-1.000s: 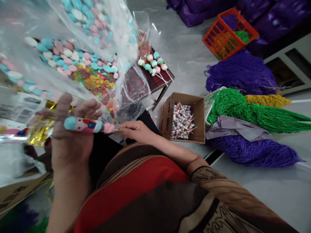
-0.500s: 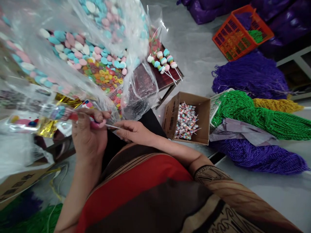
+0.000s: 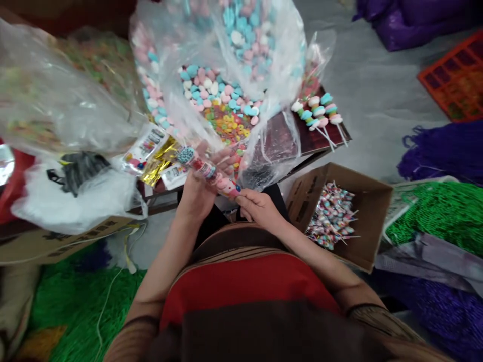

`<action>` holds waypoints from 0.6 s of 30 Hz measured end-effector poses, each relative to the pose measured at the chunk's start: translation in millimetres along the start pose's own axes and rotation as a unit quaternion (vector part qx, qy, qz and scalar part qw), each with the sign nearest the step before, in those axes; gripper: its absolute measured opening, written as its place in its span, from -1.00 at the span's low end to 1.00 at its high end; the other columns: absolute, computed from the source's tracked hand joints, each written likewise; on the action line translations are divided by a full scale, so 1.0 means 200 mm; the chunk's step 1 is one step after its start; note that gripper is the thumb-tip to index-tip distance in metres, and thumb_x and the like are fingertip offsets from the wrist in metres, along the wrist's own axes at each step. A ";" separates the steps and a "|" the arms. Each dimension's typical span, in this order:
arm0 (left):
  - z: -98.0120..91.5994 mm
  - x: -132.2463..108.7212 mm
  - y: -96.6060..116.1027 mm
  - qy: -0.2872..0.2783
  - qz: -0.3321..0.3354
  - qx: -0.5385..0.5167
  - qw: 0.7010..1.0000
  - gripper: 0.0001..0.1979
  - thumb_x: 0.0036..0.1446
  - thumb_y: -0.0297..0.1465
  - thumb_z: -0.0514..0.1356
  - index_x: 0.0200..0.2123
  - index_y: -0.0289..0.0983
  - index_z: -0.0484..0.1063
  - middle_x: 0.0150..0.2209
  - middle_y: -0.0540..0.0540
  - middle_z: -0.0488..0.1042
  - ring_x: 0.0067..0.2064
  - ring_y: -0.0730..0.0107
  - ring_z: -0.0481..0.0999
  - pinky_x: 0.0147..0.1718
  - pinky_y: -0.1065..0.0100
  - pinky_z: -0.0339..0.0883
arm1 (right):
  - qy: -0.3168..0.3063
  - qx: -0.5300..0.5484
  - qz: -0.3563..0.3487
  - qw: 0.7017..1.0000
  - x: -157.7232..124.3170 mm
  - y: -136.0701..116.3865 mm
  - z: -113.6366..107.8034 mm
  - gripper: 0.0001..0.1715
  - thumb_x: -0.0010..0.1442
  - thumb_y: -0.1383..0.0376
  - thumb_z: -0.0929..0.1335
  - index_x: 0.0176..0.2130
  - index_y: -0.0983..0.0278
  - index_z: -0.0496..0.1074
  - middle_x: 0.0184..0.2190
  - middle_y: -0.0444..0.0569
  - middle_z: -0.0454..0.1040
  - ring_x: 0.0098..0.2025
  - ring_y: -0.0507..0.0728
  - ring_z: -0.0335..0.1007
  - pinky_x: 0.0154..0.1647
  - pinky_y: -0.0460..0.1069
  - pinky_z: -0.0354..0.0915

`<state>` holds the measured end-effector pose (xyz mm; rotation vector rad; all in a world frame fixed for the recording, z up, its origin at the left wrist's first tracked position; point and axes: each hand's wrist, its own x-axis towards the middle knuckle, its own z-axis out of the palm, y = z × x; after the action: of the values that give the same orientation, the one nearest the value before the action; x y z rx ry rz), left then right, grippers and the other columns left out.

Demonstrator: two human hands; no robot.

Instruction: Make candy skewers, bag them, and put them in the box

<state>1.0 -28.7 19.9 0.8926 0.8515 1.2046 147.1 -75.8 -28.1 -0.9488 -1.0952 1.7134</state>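
One glossy dark-red wooden table (image 3: 315, 138) shows its bare corner toward two o'clock, and on it, near twelve o'clock, slumps a large clear plastic bag of pink, blue and white candies (image 3: 171, 55); we judge it could spill if a hand caught its loose plastic. An open brown cardboard box (image 3: 372, 226) between three and four o'clock holds small wrapped candy skewers (image 3: 332, 213), and the right forearm (image 3: 307, 254) passes near enough, we think, to knock it. At the centre, the bare left hand (image 3: 199, 196) spreads its fingers behind a slim candy stick in a printed wrapper (image 3: 210, 172); whether they grip, we cannot tell. The bare right hand (image 3: 260, 208) pinches its lower right end, where a hard twist might tear the wrapper. Three unwrapped pastel candy skewers on white stems (image 3: 317, 113), at two o'clock, could roll off if brushed, their stems reaching the table's edge. As for writing, a tan carton (image 3: 56, 251) toward eight o'clock bears dark blocky print, the white printed packets (image 3: 174, 176) at nine o'clock carry dark label marks, and the wrapper shows coloured dots; we can read no words or brand.
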 end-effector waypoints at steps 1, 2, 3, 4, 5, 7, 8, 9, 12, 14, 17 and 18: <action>0.01 0.00 0.00 0.010 0.001 -0.003 1.000 -0.44 -0.05 0.10 0.41 -0.10 -0.13 0.47 -0.39 -0.02 0.53 -0.14 0.24 0.60 -0.18 0.27 0.49 | 0.000 -0.003 0.004 1.000 0.01 0.00 0.01 -0.39 0.21 -0.24 0.36 -0.22 0.23 0.49 -0.71 -0.35 0.12 -0.68 -0.06 0.00 -0.62 -0.10 0.02; 0.03 0.00 0.00 0.015 -0.002 -0.005 1.000 -0.51 0.02 0.05 0.39 -0.14 -0.15 0.46 -0.46 0.02 0.48 -0.20 0.27 0.59 -0.21 0.28 0.49 | 0.002 -0.011 0.004 1.000 0.01 0.00 0.01 -0.40 0.20 -0.25 0.36 -0.26 0.23 0.48 -0.71 -0.33 0.12 -0.67 -0.06 0.01 -0.62 -0.09 0.02; 0.04 0.00 -0.01 0.012 -0.012 -0.005 1.000 -0.56 0.06 0.00 0.38 -0.17 -0.17 0.45 -0.51 0.05 0.43 -0.25 0.29 0.58 -0.25 0.29 0.49 | 0.007 -0.024 0.001 1.000 0.02 0.00 0.02 -0.41 0.21 -0.24 0.35 -0.31 0.22 0.47 -0.70 -0.31 0.13 -0.66 -0.05 0.03 -0.62 -0.08 0.03; 0.05 -0.01 -0.02 0.007 -0.023 -0.008 1.000 -0.59 0.09 0.00 0.36 -0.19 -0.17 0.44 -0.54 0.05 0.40 -0.27 0.29 0.57 -0.28 0.29 0.49 | 0.015 -0.038 -0.006 0.999 0.03 0.00 0.02 -0.42 0.23 -0.23 0.34 -0.35 0.21 0.46 -0.69 -0.29 0.15 -0.65 -0.04 0.05 -0.60 -0.07 0.06; 0.06 -0.01 -0.04 0.005 -0.027 -0.018 0.999 -0.58 0.09 0.01 0.36 -0.21 -0.17 0.42 -0.55 0.06 0.38 -0.29 0.29 0.56 -0.31 0.30 0.48 | 0.023 -0.052 -0.015 0.998 0.04 -0.01 0.01 -0.44 0.25 -0.21 0.34 -0.36 0.21 0.46 -0.68 -0.28 0.18 -0.64 -0.04 0.08 -0.58 -0.07 0.10; 0.05 -0.02 -0.06 0.007 -0.020 -0.036 0.999 -0.59 0.11 0.02 0.34 -0.22 -0.17 0.40 -0.54 0.06 0.38 -0.33 0.30 0.55 -0.36 0.31 0.47 | 0.024 -0.077 -0.027 0.996 0.04 -0.03 0.00 -0.50 0.26 -0.16 0.36 -0.30 0.21 0.48 -0.63 -0.25 0.29 -0.60 -0.02 0.18 -0.51 -0.06 0.19; 0.04 -0.02 -0.06 0.011 -0.011 -0.040 0.999 -0.59 0.12 0.02 0.33 -0.22 -0.16 0.40 -0.53 0.06 0.38 -0.34 0.32 0.54 -0.38 0.32 0.45 | 0.019 -0.085 -0.029 0.996 0.04 -0.03 0.00 -0.53 0.26 -0.13 0.37 -0.26 0.21 0.49 -0.59 -0.23 0.35 -0.57 -0.02 0.23 -0.48 -0.06 0.23; 0.02 -0.02 -0.06 0.013 -0.004 -0.036 0.999 -0.60 0.14 0.03 0.31 -0.20 -0.16 0.41 -0.52 0.05 0.39 -0.37 0.34 0.52 -0.39 0.33 0.43 | 0.015 -0.091 -0.029 0.995 0.04 -0.04 -0.01 -0.54 0.26 -0.11 0.39 -0.24 0.22 0.49 -0.57 -0.22 0.40 -0.55 -0.02 0.27 -0.46 -0.07 0.26; -0.04 -0.02 -0.07 -0.005 -0.014 0.033 0.999 -0.59 0.21 0.06 0.23 -0.18 -0.17 0.45 -0.49 0.03 0.42 -0.44 0.39 0.44 -0.43 0.35 0.35 | 0.018 -0.094 -0.031 0.995 0.04 -0.05 0.00 -0.55 0.26 -0.09 0.39 -0.30 0.24 0.48 -0.56 -0.20 0.44 -0.52 -0.01 0.31 -0.41 -0.07 0.29; -0.08 -0.03 -0.08 -0.012 -0.010 0.137 0.991 -0.54 0.23 0.10 0.16 -0.24 -0.19 0.48 -0.48 0.00 0.41 -0.44 0.40 0.39 -0.41 0.34 0.32 | 0.035 -0.090 -0.038 0.995 0.05 -0.05 0.01 -0.57 0.27 -0.07 0.39 -0.30 0.24 0.49 -0.57 -0.21 0.42 -0.52 -0.01 0.30 -0.39 -0.06 0.30; -0.15 -0.03 -0.10 0.042 0.081 0.328 0.940 -0.48 0.21 0.14 0.14 -0.41 -0.21 0.46 -0.46 -0.05 0.41 -0.37 0.32 0.37 -0.28 0.28 0.29 | 0.051 -0.089 -0.037 0.994 0.07 -0.05 0.04 -0.60 0.27 -0.05 0.40 -0.30 0.23 0.49 -0.58 -0.22 0.41 -0.52 -0.01 0.29 -0.38 -0.06 0.28; -0.17 -0.03 -0.10 0.059 0.112 0.376 0.918 -0.47 0.20 0.14 0.14 -0.45 -0.21 0.44 -0.45 -0.07 0.41 -0.34 0.29 0.36 -0.24 0.26 0.28 | 0.054 -0.089 -0.037 0.994 0.08 -0.04 0.05 -0.61 0.27 -0.04 0.40 -0.31 0.23 0.48 -0.58 -0.22 0.40 -0.52 -0.01 0.28 -0.39 -0.06 0.27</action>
<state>-22.0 -34.2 -11.4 1.5811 1.3817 1.1355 135.9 -62.2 -19.9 -1.0859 -1.2114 1.5056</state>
